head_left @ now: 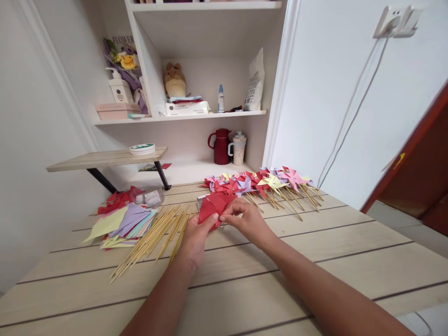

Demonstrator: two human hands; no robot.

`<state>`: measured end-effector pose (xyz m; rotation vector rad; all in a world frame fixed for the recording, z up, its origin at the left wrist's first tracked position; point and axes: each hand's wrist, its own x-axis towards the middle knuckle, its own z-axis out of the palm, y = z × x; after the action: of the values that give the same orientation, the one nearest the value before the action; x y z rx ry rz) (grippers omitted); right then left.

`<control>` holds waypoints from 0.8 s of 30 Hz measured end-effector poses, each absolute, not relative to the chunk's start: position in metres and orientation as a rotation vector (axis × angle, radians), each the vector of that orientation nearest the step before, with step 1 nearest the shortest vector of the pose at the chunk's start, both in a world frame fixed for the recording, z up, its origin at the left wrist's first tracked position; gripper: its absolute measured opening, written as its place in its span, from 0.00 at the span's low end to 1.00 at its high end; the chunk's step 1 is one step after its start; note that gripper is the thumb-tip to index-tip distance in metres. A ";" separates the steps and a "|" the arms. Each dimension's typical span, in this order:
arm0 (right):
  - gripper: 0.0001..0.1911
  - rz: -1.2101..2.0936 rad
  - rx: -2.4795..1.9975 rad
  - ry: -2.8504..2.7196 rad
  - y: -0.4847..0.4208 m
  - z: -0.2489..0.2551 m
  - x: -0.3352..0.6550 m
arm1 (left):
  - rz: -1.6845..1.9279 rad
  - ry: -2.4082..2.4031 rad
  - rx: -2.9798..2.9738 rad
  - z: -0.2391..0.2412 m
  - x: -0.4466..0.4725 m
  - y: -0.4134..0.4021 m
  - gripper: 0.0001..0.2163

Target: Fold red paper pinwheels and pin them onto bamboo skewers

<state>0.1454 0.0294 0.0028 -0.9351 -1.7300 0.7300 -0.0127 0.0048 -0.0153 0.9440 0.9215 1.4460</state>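
A red paper piece (214, 206), partly folded, is held just above the wooden table (315, 261) at its middle. My left hand (194, 237) pinches its lower left edge with thumb and fingers closed. My right hand (245, 217) grips its right side, fingertips pressed on the paper near the centre. A loose bundle of wooden sticks (154, 238) lies left of my left hand. Behind the hands lies a row of finished paper pinwheels (262, 183) on sticks, in red, pink, purple and yellow.
A stack of coloured paper sheets (122, 224) and red sheets (117, 199) lie at the left, with a small clear box (149, 197) behind. A low wooden shelf (105, 159) juts out at the left. A red jug (221, 146) and a cup (238, 148) stand in the alcove.
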 end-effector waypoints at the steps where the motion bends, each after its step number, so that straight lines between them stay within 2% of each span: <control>1: 0.09 0.708 -0.939 -1.734 0.030 0.003 0.146 | 1.457 0.935 0.954 -0.015 -0.013 0.005 0.13; 6: 0.07 0.515 -0.933 -1.677 0.032 0.008 0.154 | 1.516 1.018 1.013 -0.013 -0.014 0.006 0.15; 11: 0.23 0.335 -0.857 -1.710 0.030 0.020 0.165 | 1.499 1.251 1.141 -0.010 -0.014 0.004 0.12; 13: 0.27 0.314 -0.860 -1.779 0.030 0.023 0.168 | 1.474 1.285 1.252 -0.008 -0.012 0.003 0.10; 20: 0.17 0.313 -0.851 -1.998 0.033 0.019 0.168 | 1.503 1.218 1.433 -0.004 -0.009 0.002 0.03; 24: 0.09 0.364 -0.875 -1.984 0.033 0.018 0.166 | 1.509 1.197 1.431 -0.004 -0.009 0.002 0.04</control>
<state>0.1658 0.0332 0.0177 -0.8747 -1.9839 0.3644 -0.0092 0.0016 -0.0039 1.4310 1.1971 1.5094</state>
